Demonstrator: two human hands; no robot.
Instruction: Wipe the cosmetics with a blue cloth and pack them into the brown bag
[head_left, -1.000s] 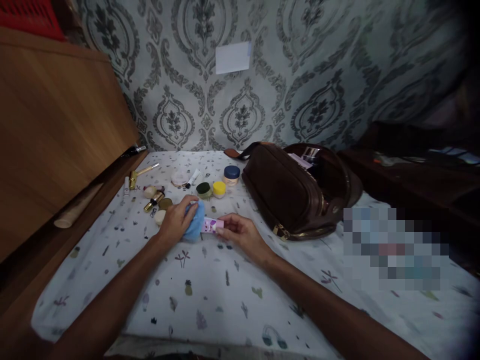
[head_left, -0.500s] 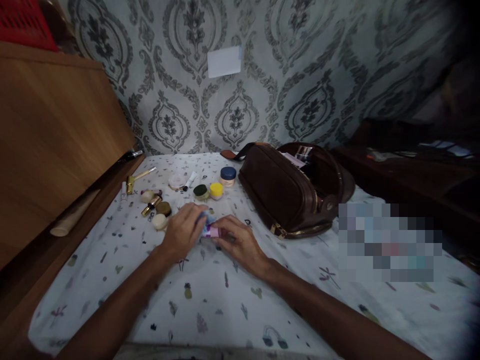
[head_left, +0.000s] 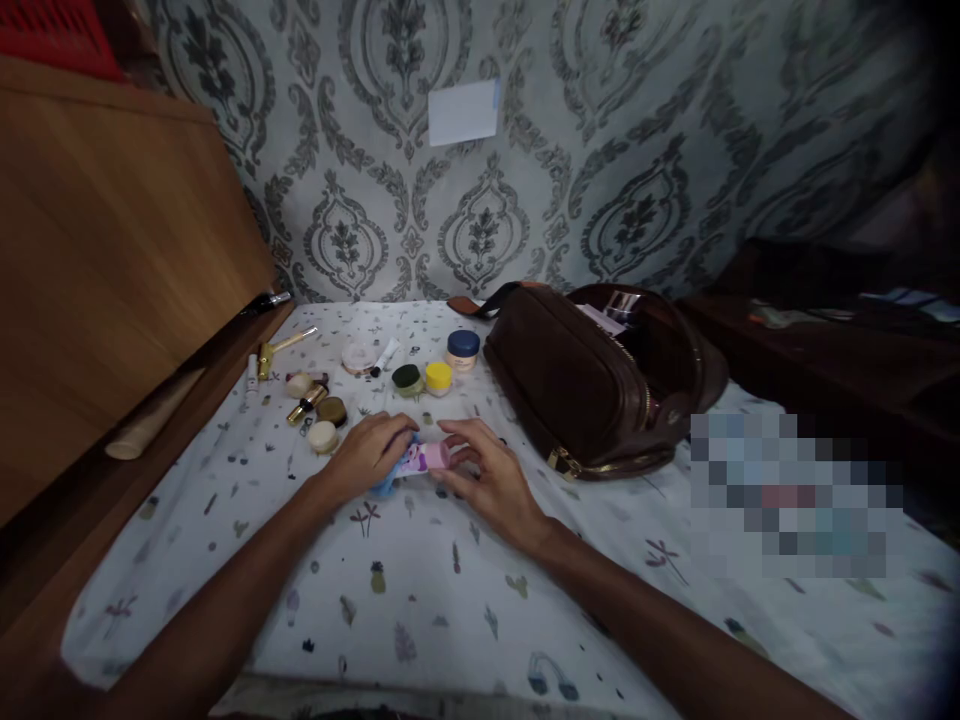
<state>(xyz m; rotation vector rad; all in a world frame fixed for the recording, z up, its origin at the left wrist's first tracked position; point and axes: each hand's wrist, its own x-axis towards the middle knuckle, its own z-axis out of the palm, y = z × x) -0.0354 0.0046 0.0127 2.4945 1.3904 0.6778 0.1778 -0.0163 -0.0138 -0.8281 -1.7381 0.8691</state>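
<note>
A small pink and white tube point(head_left: 415, 460) with a purple print lies across the space between my hands, its pink cap point(head_left: 437, 457) pointing right. My left hand point(head_left: 373, 452) is closed around a blue cloth point(head_left: 384, 486), which wraps the tube's left end. Around the cap, the fingers of my right hand point(head_left: 487, 480) are parted and curved, the thumb close to its lower edge. Just beyond my left hand are a cream-lidded jar point(head_left: 323, 437) and a brown-lidded jar point(head_left: 331, 411). A green-lidded jar point(head_left: 407, 379) and a yellow-lidded jar point(head_left: 438, 377) stand farther back.
A brown leather bag point(head_left: 570, 370) lies unzipped to the right on the patterned cloth point(head_left: 450, 620). Behind the jars stands a blue-lidded jar point(head_left: 463, 350). Several small cosmetics, including a gold tube point(head_left: 307, 405), lie at the left. A wooden cabinet point(head_left: 120, 240) borders that side.
The blue cloth has slid and bunched along the tube under my left hand. My right hand's fingers have loosened from the cap, leaving more of it visible.
</note>
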